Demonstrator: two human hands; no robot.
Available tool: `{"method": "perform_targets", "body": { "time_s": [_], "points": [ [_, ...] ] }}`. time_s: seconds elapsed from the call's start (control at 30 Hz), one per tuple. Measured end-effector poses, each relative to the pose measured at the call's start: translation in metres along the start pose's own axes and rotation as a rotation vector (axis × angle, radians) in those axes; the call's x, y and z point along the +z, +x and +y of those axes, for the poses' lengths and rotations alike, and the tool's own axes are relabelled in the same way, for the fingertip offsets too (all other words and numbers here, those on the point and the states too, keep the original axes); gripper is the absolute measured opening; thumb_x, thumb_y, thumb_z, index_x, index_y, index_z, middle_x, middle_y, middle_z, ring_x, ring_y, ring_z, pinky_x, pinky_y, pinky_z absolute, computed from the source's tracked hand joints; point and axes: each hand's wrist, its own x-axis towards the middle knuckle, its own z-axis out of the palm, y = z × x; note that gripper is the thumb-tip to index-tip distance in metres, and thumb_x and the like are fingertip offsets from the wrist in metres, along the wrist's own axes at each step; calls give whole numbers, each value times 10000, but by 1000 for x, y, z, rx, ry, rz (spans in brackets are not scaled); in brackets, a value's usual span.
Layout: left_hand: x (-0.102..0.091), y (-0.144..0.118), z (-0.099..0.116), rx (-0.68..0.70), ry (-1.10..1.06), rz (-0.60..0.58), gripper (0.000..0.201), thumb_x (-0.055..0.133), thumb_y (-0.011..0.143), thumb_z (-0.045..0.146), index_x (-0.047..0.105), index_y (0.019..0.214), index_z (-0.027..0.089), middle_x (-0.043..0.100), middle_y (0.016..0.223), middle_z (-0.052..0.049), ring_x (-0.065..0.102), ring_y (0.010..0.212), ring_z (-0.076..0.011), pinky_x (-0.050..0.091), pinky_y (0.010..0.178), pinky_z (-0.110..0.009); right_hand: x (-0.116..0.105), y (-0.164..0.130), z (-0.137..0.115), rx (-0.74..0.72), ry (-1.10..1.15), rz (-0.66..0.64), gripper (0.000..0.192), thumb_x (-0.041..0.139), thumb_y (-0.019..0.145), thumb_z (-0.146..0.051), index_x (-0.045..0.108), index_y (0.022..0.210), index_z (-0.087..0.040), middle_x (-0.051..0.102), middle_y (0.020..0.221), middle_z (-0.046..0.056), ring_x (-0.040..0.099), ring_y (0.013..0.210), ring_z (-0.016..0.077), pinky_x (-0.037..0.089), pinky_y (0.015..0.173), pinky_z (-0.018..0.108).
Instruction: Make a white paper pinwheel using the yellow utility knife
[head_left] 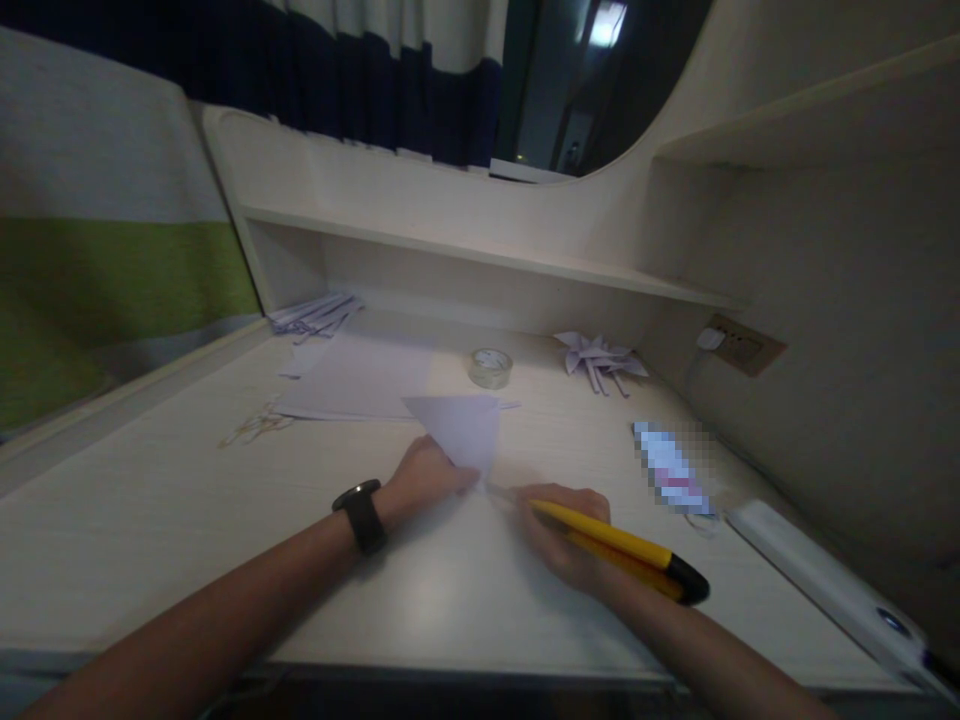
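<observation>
worktop (172, 520): pale wood-grain, built into a desk nook with a shelf (465, 250) above; it carries everything below.
sheets of paper (352, 385): a loose flat stack, back left of the hands, near the folded piece but apart from it.
ruler (825, 585): white, lying flat at the right edge, well apart from the work.
folded paper (461, 428): a white triangular piece at mid-worktop. its broad edge lies away from the person, and its point aims down toward the person, ending just between the two hands. its long axis runs roughly front to back, tipped a little to the right.
utility knife (622, 548): yellow body, black butt. long axis runs from lower right up to the left; the tip points at the paper's near point and looks to touch it, though blur hides the blade.
left hand (426, 478): watch on the wrist, fingers closed down on the paper's near left edge, pinning it flat.
right hand (566, 530): clenched round the knife near its front end.
doing it well, as i judge: keep the pinning fingers clear of the tip's line, hold the paper flat, and draw the knife along the fold with light, even pressure.
tape roll (490, 367): clear, behind the paper.
paper pinwheel (600, 358): folded, back right.
</observation>
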Motion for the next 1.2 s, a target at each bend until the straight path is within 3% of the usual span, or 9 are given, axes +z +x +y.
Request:
{"method": "perform_targets", "body": {
  "time_s": [0.3,0.67,0.9,1.2],
  "points": [
    [1,0,1,-39,-108,10,190,636,619,199,666,796,136,675,680,-50,621,711,-213,471,625,-291,-2,-1,0,3,74,-11,206,532,827,-340,700,898,-244,722,787,41,682,678,194,576,638,293],
    [2,0,2,-44,-157,41,119,658,593,179,624,699,138,666,754,-69,589,663,-186,471,625,-305,1,-2,1,-15,82,21,190,532,828,-329,696,865,-241,720,769,34,681,666,176,570,634,264],
    [1,-1,3,-47,-249,34,92,656,602,179,614,663,124,646,667,-58,566,594,-165,456,578,-292,1,-3,1,-31,82,45,186,534,824,-298,700,869,-227,722,768,38,684,649,184,559,630,276],
    [-3,-3,10,-67,-114,-1,81,623,632,216,614,598,143,618,559,-32,565,571,-164,434,541,-266,0,-1,-4,-71,60,85,156,585,772,-265,721,819,-204,726,731,49,682,613,193,564,620,281]
  ]
}}
